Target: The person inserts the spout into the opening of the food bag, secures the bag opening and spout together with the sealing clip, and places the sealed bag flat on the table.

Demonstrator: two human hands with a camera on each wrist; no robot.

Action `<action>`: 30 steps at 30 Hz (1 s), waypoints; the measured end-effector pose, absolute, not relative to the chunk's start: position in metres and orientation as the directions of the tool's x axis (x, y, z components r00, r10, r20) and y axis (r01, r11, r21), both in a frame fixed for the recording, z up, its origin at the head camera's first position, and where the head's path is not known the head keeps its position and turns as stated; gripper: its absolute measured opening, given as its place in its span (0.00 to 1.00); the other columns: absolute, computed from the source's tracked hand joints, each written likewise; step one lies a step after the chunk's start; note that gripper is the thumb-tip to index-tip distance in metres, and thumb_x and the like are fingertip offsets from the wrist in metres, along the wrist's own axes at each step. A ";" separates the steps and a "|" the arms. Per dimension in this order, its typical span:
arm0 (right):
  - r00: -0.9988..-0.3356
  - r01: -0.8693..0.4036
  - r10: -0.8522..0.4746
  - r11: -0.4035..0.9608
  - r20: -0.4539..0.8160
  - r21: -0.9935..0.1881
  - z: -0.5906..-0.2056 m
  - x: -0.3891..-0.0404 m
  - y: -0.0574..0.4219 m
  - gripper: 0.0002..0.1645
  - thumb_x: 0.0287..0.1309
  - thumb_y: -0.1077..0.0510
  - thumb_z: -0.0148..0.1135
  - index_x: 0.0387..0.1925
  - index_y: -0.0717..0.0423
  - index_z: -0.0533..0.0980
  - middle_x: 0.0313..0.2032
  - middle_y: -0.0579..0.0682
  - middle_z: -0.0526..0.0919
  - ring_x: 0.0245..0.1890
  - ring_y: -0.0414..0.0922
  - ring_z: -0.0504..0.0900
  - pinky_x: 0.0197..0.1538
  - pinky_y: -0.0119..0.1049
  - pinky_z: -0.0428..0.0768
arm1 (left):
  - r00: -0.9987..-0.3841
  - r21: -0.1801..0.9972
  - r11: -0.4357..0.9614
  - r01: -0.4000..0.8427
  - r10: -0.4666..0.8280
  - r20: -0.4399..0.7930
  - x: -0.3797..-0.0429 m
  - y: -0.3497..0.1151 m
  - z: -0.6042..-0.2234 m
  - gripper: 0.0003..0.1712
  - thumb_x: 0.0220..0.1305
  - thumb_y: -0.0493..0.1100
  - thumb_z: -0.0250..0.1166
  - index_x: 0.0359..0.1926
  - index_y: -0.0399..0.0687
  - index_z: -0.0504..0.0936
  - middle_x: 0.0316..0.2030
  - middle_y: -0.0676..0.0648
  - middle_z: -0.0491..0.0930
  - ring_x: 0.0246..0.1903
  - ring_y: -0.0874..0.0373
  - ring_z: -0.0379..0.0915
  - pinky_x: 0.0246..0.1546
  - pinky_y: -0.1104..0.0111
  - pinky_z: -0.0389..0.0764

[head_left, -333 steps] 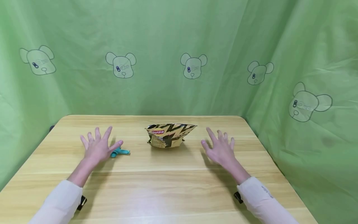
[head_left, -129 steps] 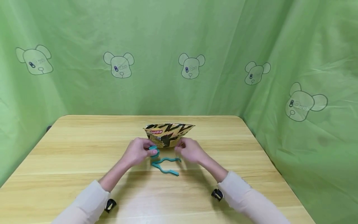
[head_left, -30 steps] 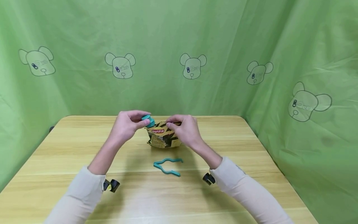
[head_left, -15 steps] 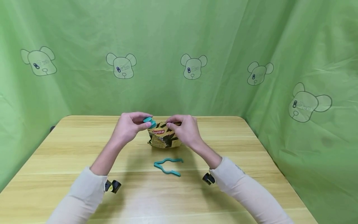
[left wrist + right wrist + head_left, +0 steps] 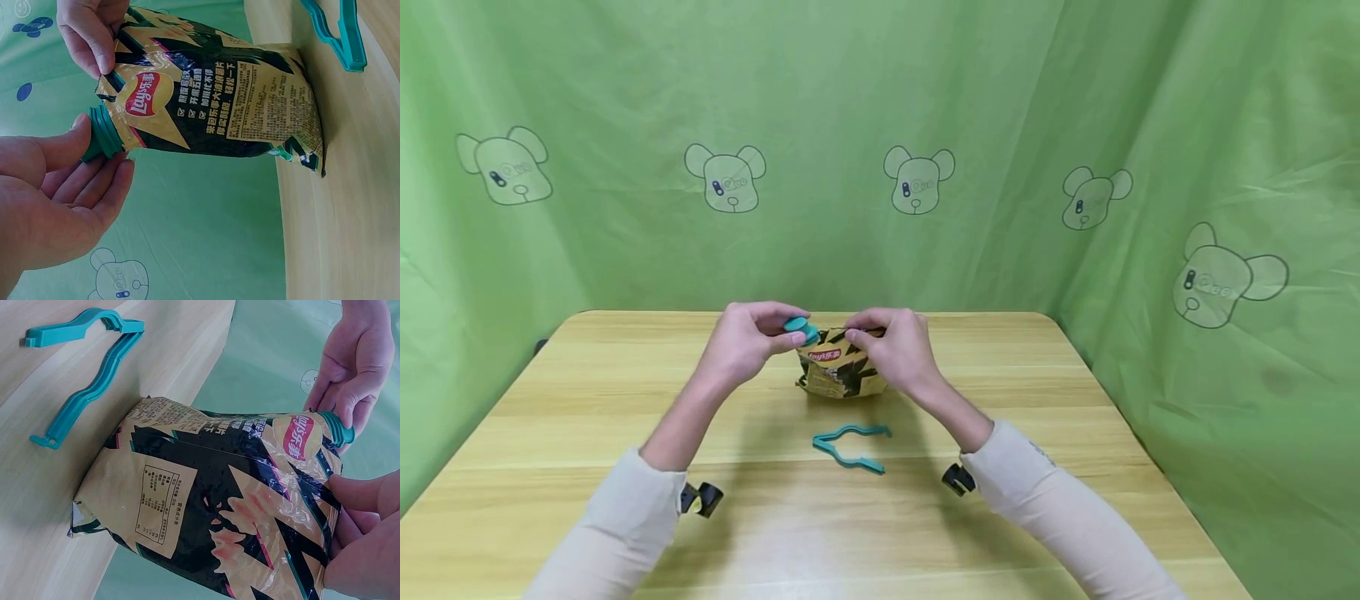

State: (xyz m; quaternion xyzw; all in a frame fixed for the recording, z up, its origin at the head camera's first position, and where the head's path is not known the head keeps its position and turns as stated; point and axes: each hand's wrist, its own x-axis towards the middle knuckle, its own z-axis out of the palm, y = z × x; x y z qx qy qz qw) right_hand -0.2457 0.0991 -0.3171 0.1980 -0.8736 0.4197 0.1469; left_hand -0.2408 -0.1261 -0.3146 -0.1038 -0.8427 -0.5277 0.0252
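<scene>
Upright on the wooden table stands a gold and black Lay's chip bag (image 5: 842, 379). My left hand (image 5: 735, 343) pinches a teal ribbed spout piece (image 5: 106, 130) between thumb and fingers, at the upper corner of the bag's mouth. The spout's ribbed end meets the bag's edge in both wrist views; its inner end is hidden by the film. Beside it, my right hand (image 5: 904, 350) pinches the bag's top edge, thumb on the near side. In front of the bag lies a teal bag clip (image 5: 868, 464), its two hinged arms spread in a V.
The wooden table (image 5: 550, 450) has rounded far corners. Green curtain (image 5: 820, 250) with bear-head drawings hangs behind it and down the sides. Black wrist mounts (image 5: 709, 500) stick out below both sleeves.
Both hands were open and apart; the teal parts lay left. Since then the spread clip came before the bag, and the left hand raised the spout to its mouth. Lately it shifted slightly down.
</scene>
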 end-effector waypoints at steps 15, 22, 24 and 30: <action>-0.883 -0.461 -0.216 0.563 0.417 -0.686 -0.316 -0.245 0.099 0.04 0.63 0.60 0.70 0.38 0.54 0.88 0.37 0.49 0.91 0.33 0.42 0.88 0.34 0.35 0.85 | -0.978 0.884 0.421 0.206 0.113 0.174 -0.243 -0.121 -0.319 0.17 0.62 0.42 0.74 0.52 0.46 0.87 0.45 0.43 0.89 0.45 0.52 0.87 0.51 0.58 0.85; -0.884 -0.459 -0.215 0.565 0.415 -0.685 -0.315 -0.245 0.098 0.04 0.63 0.60 0.70 0.38 0.53 0.88 0.37 0.49 0.91 0.34 0.42 0.88 0.36 0.35 0.86 | -0.977 0.891 0.403 0.209 0.122 0.174 -0.242 -0.122 -0.322 0.18 0.60 0.40 0.75 0.52 0.46 0.87 0.44 0.43 0.89 0.45 0.52 0.87 0.50 0.61 0.86; -0.882 -0.463 -0.217 0.566 0.418 -0.682 -0.315 -0.246 0.098 0.04 0.63 0.60 0.70 0.38 0.53 0.88 0.37 0.49 0.91 0.34 0.42 0.89 0.36 0.36 0.86 | -0.977 0.895 0.394 0.208 0.126 0.171 -0.242 -0.122 -0.323 0.18 0.60 0.40 0.75 0.52 0.46 0.87 0.45 0.43 0.89 0.46 0.52 0.87 0.50 0.61 0.86; -0.880 -0.465 -0.216 0.567 0.422 -0.680 -0.316 -0.246 0.098 0.04 0.63 0.60 0.70 0.38 0.54 0.88 0.37 0.49 0.91 0.35 0.42 0.89 0.36 0.36 0.86 | -0.977 0.907 0.369 0.203 0.141 0.162 -0.242 -0.122 -0.324 0.18 0.61 0.40 0.74 0.53 0.45 0.86 0.46 0.42 0.89 0.47 0.51 0.87 0.50 0.62 0.86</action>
